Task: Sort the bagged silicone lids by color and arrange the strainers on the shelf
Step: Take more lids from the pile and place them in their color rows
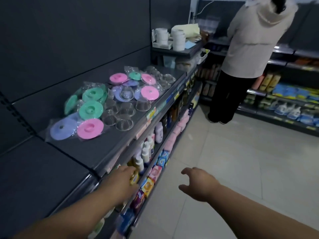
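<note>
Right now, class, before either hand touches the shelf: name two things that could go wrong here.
1. The strainers stand close to the front edge of the shelf; reaching over them for the green lids could knock some off.
2. The pink lids lie scattered among purple and green ones in overlapping clear bags, so pulling one bag may drag others along.

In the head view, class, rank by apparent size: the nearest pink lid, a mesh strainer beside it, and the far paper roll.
1. Pink lid, largest.
2. Paper roll.
3. Strainer, smallest.
The roll stands farther away, so its true size is unsure.
</note>
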